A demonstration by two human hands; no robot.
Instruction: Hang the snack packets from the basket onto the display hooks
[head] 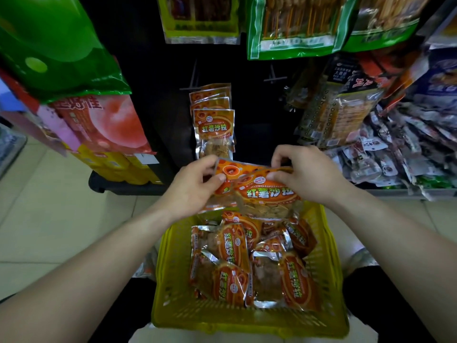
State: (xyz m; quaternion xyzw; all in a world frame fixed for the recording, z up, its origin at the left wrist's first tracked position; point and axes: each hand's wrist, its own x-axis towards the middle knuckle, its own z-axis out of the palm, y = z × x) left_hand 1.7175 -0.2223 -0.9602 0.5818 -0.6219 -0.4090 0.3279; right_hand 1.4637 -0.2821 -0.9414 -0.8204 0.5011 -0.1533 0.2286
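Observation:
A yellow plastic basket (170, 258) sits on my lap with several orange snack packets (232, 246) lying in it. Above its far edge I hold two of these orange packets (264, 194), one overlapping the other. My left hand (195, 186) pinches the top left corner of the rear packet. My right hand (301, 174) pinches the top edge of the front packet. Straight ahead, several identical packets (214, 125) hang on a display hook against the black panel. An empty hook (273, 75) sticks out to the right of them.
Green and yellow bags (294, 26) hang above. Large green and pink bags (74, 78) crowd the left side. On the right hang dark and clear snack packs (343, 112), with a heap of small packets (405, 154) on a shelf. Pale tiled floor lies on the left.

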